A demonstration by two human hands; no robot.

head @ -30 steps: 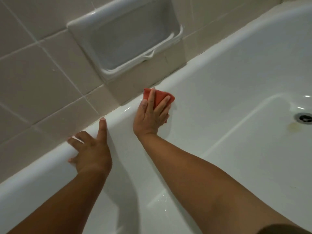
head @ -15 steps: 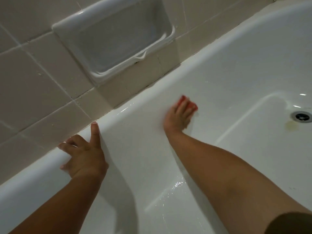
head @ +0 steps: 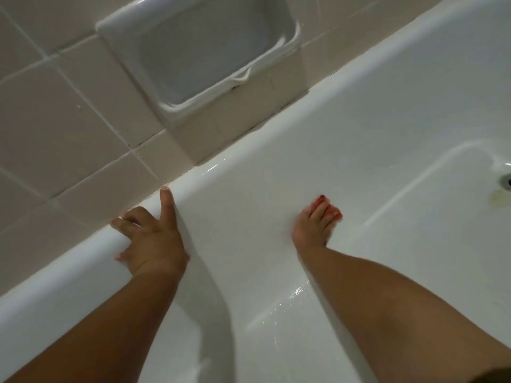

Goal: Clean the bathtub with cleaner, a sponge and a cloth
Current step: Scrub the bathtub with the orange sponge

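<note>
First, the left hand [head: 153, 239] grips the rim [head: 69, 261]: fingers curled over it, thumb straight along its inner edge. Above and between the hands, a soap dish [head: 210, 51] sits in the tile. Well apart, the right hand [head: 312, 228] presses a red cloth [head: 320, 200] with straight fingers against the tub [head: 249, 217] wall. Only the cloth's edges show. Farther right lies the drain [head: 507, 182].

The red cloth [head: 321, 200] is pressed flat against the white bathtub [head: 373, 128] inner wall, almost wholly hidden under the right grip [head: 315, 226]. Only red slivers show between and beyond its fingertips. Below the grip the wall gleams wet.
</note>
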